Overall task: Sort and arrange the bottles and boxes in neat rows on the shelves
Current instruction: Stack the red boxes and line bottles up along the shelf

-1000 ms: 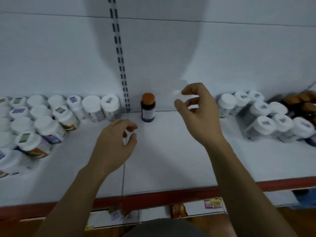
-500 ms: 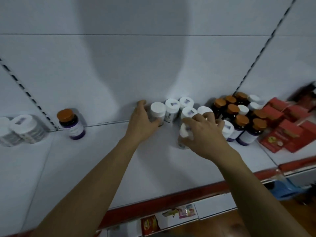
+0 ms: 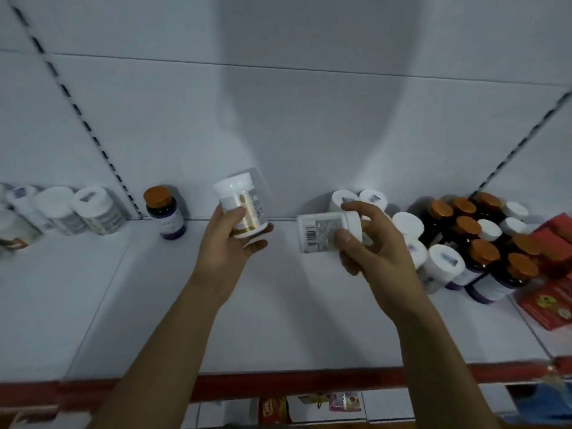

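Above the shelf [image 3: 278,320], left hand [image 3: 229,243] grips upright bottle [image 3: 243,205] — right hand [image 3: 371,243] grips sideways bottle [image 3: 325,232]

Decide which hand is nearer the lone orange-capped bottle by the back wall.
Left. The left hand, gripping a gold-labelled white bottle, is just right of the orange-capped bottle; the right hand, gripping a barcoded white bottle, is farther right.

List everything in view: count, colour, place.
upright white bottle: one, white, in left hand
sideways white bottle: one, white, in right hand
lone orange-capped bottle: one, dark, at back, left of centre
left white-capped bottles: several, white, far left
right white-capped bottles: several, white, behind right hand
clustered orange-capped bottles: several, dark, right side
red boxes: few, red, far right
shelf: one, white, red front edge
left hand: one, bare, centre
right hand: one, bare, centre-right
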